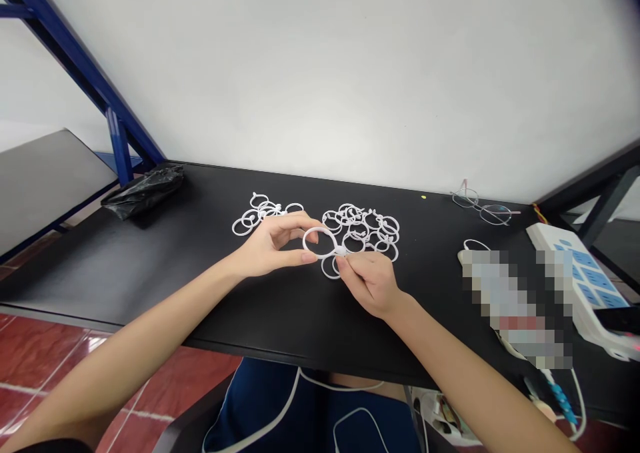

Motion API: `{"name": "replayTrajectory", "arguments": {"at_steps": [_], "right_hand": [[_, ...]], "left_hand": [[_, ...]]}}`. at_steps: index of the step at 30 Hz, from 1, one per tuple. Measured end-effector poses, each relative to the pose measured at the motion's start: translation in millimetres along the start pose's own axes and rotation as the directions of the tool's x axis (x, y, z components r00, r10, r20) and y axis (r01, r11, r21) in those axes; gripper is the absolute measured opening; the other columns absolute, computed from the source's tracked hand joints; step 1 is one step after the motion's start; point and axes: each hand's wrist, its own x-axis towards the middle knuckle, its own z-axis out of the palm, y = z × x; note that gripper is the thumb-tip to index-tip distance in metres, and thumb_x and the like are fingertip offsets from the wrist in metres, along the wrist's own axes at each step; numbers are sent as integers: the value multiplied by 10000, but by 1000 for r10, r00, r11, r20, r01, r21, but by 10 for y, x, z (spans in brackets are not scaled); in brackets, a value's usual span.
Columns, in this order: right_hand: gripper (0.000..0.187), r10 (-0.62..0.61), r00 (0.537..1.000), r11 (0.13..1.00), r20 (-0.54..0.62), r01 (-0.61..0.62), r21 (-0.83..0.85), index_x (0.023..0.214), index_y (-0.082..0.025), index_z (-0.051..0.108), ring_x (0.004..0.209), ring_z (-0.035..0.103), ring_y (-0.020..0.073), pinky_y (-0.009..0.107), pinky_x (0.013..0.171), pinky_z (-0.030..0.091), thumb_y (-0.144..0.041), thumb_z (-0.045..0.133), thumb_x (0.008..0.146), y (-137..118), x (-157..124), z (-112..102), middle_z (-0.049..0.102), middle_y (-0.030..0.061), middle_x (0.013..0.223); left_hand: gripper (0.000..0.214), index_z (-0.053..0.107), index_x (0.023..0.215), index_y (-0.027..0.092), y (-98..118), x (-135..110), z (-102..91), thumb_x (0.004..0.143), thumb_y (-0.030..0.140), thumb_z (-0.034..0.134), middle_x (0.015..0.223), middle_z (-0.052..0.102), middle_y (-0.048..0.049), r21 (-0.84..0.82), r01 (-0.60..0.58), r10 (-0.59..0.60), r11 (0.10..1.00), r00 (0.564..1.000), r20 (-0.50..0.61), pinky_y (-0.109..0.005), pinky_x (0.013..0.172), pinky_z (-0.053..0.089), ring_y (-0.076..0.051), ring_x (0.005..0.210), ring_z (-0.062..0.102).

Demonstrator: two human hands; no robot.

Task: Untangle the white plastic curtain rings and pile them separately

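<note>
The person's left hand (273, 243) and right hand (367, 281) are pinching a round white plastic ring (320, 228) just beside heaped white plastic rings (347, 206) on a black table (150, 266). A crumpled black plastic bag (143, 190) is lying well apart, contents hidden.

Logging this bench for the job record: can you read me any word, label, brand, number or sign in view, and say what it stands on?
Nothing can be read: the power strip has small marks on its blue panels, too small to read, the pixelated patch beside it is blurred beyond reading, and the white plastic rings on the black table show no lettering.
</note>
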Motion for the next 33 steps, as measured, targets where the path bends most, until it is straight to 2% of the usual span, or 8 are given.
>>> {"name": "replayTrajectory", "arguments": {"at_steps": [5, 8, 11, 14, 17, 21, 27, 33], "right_hand": [[468, -28, 997, 992, -74, 19, -122, 549, -206, 235, 409, 214, 62, 235, 417, 218, -99, 510, 912, 39, -18, 34, 253, -80, 462], [484, -23, 995, 986, -95, 7, -166, 539, -200, 214, 386, 243, 52, 231, 412, 220, -82, 516, 898, 68, -47, 48, 280, -80, 427], [486, 30, 997, 989, -69, -39, -140, 526, -192, 222, 363, 315, 40, 216, 416, 253, -82, 506, 905, 76, -65, 52, 352, -74, 405], [492, 72, 996, 991, -55, -78, -111, 510, -186, 228, 348, 329, 33, 208, 404, 253, -86, 499, 908, 66, -65, 49, 363, -74, 393], [488, 114, 992, 989, -55, -119, -87, 492, -184, 246, 338, 309, 32, 207, 388, 241, -90, 480, 909, 58, -62, 37, 342, -76, 379], [478, 184, 976, 981, -112, -190, -38, 477, -189, 286, 340, 315, 43, 210, 391, 267, -109, 463, 913, 59, -70, 10, 331, -70, 377], [508, 204, 964, 977, -168, -211, -20, 459, -197, 305, 353, 339, 62, 211, 390, 310, -187, 480, 935, 45, -78, -5, 323, -59, 374], [486, 142, 975, 986, -172, -154, -60, 466, -190, 307, 332, 322, 42, 201, 379, 293, -124, 480, 915, 40, -66, 5, 328, -71, 366]], "left_hand": [[350, 665, 1128, 180, 20, 0, 16, 799, 274, 740, 943, 599, -61, 107, 5, -5, 994, 1000, -1, -327, 835, 548, -162, 888, 597], [352, 645, 1138, 177, 17, 1, 8, 825, 321, 715, 933, 607, -64, 347, -16, 20, 938, 1000, -8, -332, 826, 530, -171, 886, 593], [350, 634, 1139, 167, -10, 2, -27, 859, 375, 668, 924, 630, -75, 697, -104, 111, 710, 993, 36, -356, 817, 490, -189, 871, 573], [353, 619, 1148, 146, -40, 6, -79, 905, 401, 597, 958, 643, -98, 871, -179, 140, 457, 982, 128, -374, 830, 459, -210, 888, 561], [370, 611, 1154, 134, -46, 15, -146, 933, 423, 543, 992, 643, -111, 936, -167, 82, 311, 985, 149, -368, 827, 448, -223, 898, 563], [394, 638, 1101, 122, -40, 27, -284, 930, 458, 526, 967, 632, -110, 986, -54, -96, 161, 993, 70, -398, 850, 437, -257, 921, 568], [371, 665, 1031, 151, -67, 13, -513, 890, 476, 558, 954, 640, -98, 992, 74, -212, 98, 976, -52, -404, 860, 434, -271, 937, 572], [358, 659, 957, 161, -102, -7, -544, 868, 497, 576, 980, 643, -105, 992, 96, -273, 86, 960, -69, -392, 855, 438, -275, 969, 577]]}}
